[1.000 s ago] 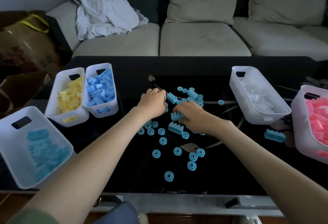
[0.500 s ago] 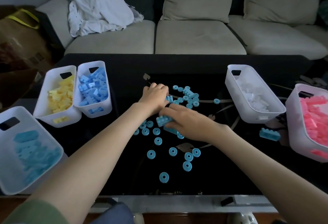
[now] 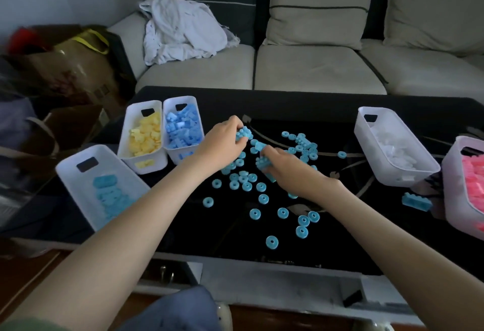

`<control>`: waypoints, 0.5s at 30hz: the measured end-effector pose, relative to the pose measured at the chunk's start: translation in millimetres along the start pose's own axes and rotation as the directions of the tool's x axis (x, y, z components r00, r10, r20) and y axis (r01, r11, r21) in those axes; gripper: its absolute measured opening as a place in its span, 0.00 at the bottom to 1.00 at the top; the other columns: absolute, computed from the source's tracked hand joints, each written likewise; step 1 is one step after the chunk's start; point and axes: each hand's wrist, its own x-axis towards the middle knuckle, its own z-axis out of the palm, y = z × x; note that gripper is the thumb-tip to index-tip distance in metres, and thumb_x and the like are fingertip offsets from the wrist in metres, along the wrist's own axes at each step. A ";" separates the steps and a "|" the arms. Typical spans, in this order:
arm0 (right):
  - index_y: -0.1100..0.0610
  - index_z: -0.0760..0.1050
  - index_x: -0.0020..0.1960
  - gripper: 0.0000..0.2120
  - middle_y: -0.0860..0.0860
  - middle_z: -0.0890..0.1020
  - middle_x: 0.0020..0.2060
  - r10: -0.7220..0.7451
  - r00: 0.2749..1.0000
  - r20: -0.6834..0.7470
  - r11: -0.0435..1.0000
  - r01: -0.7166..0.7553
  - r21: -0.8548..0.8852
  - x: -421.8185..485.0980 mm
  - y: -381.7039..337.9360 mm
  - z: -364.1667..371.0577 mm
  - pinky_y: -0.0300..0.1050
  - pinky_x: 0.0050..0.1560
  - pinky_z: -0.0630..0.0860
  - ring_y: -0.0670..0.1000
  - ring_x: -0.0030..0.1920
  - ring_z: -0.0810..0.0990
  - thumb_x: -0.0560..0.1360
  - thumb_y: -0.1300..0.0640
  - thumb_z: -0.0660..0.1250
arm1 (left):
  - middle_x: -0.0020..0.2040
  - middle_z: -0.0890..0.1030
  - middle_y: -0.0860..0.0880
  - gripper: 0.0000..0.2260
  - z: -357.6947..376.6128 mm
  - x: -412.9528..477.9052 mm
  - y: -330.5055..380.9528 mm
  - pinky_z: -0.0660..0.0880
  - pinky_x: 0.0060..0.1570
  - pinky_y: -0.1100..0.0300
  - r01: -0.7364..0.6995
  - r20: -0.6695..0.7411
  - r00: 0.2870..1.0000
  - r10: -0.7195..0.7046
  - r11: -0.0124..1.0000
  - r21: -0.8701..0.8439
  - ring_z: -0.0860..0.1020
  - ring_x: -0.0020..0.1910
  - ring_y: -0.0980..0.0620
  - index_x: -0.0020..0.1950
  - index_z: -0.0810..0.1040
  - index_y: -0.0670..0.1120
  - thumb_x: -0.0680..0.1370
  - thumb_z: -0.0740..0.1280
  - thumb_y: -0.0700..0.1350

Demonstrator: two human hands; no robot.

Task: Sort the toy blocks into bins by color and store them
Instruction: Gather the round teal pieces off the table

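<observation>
Several turquoise rings [image 3: 262,199] and bricks lie loose on the black table [image 3: 327,246]. My left hand [image 3: 221,142] grips a turquoise brick [image 3: 244,132] at the pile's far left. My right hand [image 3: 285,170] holds turquoise bricks [image 3: 263,163] just right of it. A white bin [image 3: 78,181] at near left holds turquoise blocks. Beyond it stand a bin of yellow blocks [image 3: 142,136] and a bin of blue blocks [image 3: 183,128]. On the right are a bin of white blocks [image 3: 392,149] and a bin of pink blocks [image 3: 471,184].
One turquoise brick [image 3: 416,201] lies apart between the white and pink bins. A beige sofa [image 3: 314,68] with a crumpled white cloth [image 3: 180,29] runs behind the table. Brown bags [image 3: 70,68] stand on the floor at left.
Both hands have gathered turquoise bricks from the pile and lifted them a little. The camera view has swung, so the bins appear further right.
</observation>
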 end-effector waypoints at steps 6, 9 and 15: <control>0.55 0.65 0.57 0.08 0.45 0.71 0.42 -0.192 0.976 -0.098 0.959 0.208 0.190 31.7 -82.6 15.4 0.36 0.34 0.64 0.44 0.38 0.71 0.78 0.59 0.60 | 0.54 0.78 0.49 0.10 -75.3 -62.6 -47.7 0.66 0.41 0.62 0.199 0.031 0.979 -0.203 0.975 0.095 0.76 0.50 0.50 0.58 0.72 0.47 0.77 0.65 0.47; 0.59 0.65 0.61 0.12 0.52 0.72 0.50 -0.326 0.943 -0.062 0.929 0.331 0.164 48.6 -135.9 36.6 0.38 0.43 0.64 0.51 0.46 0.71 0.78 0.61 0.60 | 0.55 0.79 0.43 0.12 -113.1 -97.4 -81.2 0.71 0.46 0.54 0.393 0.001 0.911 -0.412 0.870 0.299 0.76 0.55 0.43 0.57 0.73 0.44 0.77 0.66 0.47; 0.60 0.63 0.64 0.14 0.59 0.71 0.56 -0.391 0.916 0.094 0.917 0.379 0.123 72.0 -213.4 76.0 0.50 0.51 0.70 0.56 0.54 0.72 0.80 0.60 0.58 | 0.56 0.78 0.44 0.12 -144.4 -146.7 -124.3 0.72 0.49 0.56 0.576 0.054 0.787 -0.615 0.763 0.294 0.76 0.51 0.48 0.57 0.75 0.44 0.76 0.67 0.47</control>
